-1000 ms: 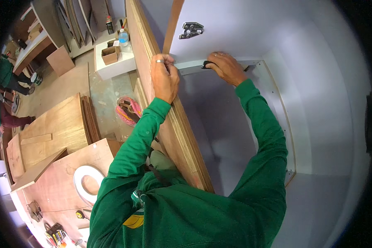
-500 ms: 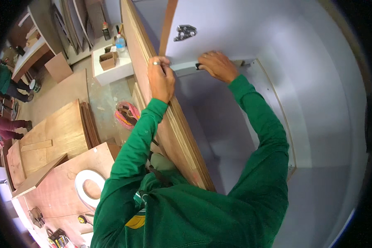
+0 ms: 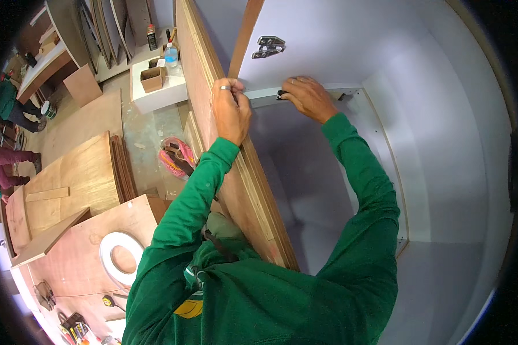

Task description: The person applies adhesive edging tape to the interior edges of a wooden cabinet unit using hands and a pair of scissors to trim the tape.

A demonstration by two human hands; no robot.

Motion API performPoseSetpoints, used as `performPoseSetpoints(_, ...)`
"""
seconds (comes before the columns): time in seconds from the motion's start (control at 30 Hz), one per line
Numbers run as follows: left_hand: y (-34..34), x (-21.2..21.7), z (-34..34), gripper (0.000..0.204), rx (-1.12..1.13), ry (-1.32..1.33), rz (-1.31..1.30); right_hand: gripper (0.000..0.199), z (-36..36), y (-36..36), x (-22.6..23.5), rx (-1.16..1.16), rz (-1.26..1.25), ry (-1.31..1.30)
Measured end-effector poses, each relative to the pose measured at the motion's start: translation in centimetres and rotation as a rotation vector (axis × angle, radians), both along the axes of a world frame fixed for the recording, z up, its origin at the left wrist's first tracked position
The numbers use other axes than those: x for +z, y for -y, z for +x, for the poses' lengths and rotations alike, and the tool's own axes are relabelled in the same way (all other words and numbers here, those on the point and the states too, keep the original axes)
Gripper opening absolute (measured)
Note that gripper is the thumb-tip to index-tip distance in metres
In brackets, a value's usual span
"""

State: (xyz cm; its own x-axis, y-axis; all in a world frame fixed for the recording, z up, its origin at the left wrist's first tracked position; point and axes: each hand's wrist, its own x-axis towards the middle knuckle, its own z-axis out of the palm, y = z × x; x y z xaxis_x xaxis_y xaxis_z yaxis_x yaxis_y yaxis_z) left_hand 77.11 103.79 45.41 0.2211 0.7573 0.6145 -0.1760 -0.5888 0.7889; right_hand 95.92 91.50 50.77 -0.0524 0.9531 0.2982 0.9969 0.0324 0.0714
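Note:
My left hand point(image 3: 232, 109), with a ring on one finger, rests at the plywood edge point(image 3: 216, 60), next to the lower corner of a white panel point(image 3: 322, 43). Its fingers are curled closed, and what lies inside them is hidden. A small black object point(image 3: 281, 95) pokes out between the thumb and fingers of my right hand point(image 3: 309, 99); its kind cannot be made out. That hand is closed at the panel's lower white edge point(image 3: 263, 99), above the cabinet's inside point(image 3: 311, 167). A metal hinge point(image 3: 269, 47) is fixed to the panel above both hands.
Left of the plywood, a white box point(image 3: 161, 99) bears a small carton point(image 3: 152, 80) and a water bottle point(image 3: 171, 54). A roll of edging tape point(image 3: 106, 253) and a tape measure point(image 3: 108, 301) lie on a wooden table point(image 3: 80, 276). Two people stand at far left.
The whole view has shifted slightly. Both hands stay at nearly the same places on the panel edges, and a little more of the black object shows in my right hand.

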Motion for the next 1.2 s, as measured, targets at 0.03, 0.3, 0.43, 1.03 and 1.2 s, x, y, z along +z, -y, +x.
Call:
performPoseSetpoints(0.03, -0.1, -0.2, 0.0, 0.019, -0.004, -0.003, 0.000, 0.016, -0.3, -0.2, 0.0, -0.005, -0.012, 0.025)
performPoseSetpoints(0.3, -1.1, -0.3, -0.2, 0.018, 0.046, 0.004, 0.094, 0.018, -0.8, -0.9, 0.9, -0.008, -0.010, -0.015)
performPoseSetpoints(0.43, 0.0, -0.1, -0.1, 0.018, -0.028, -0.018, -0.016, 0.019, -1.3, 0.2, 0.7, -0.072, 0.045, -0.157)
performPoseSetpoints(1.03, -0.5, -0.2, 0.1, 0.015, 0.055, 0.072, -0.006, 0.020, -1.8, -0.3, 0.5, -0.016, 0.071, -0.158)
performPoseSetpoints(1.2, -0.7, -0.9, 0.3, 0.016, 0.060, 0.055, 0.019, 0.020, -2.3, -0.8, 0.8, -0.033, 0.052, -0.126)
